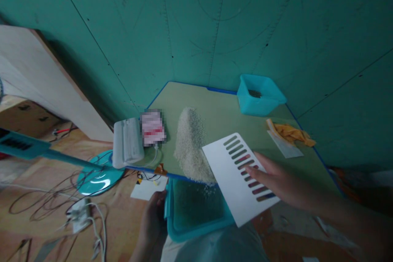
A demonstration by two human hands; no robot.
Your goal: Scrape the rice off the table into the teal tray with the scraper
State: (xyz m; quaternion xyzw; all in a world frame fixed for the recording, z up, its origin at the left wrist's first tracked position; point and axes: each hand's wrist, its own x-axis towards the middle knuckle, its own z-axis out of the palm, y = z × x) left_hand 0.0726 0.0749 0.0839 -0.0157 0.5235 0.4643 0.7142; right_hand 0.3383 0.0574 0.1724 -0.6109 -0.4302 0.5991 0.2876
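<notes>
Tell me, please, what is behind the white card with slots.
Through some slots of the white card, parts of the right hand show. The card's solid areas hide the other finger parts there and the right end of the near teal box.

Head view down onto table (221, 108)

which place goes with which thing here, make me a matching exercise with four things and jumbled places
Things:
1. slotted white card
2. pile of pale grains
3. orange bundle
4. teal container

Places:
A. on the table, toward its right edge
B. below the table's near edge, left hand at its side
C. in the right hand
D. heaped up to the table's near edge

Pairs: 1-C, 2-D, 3-A, 4-B
</notes>
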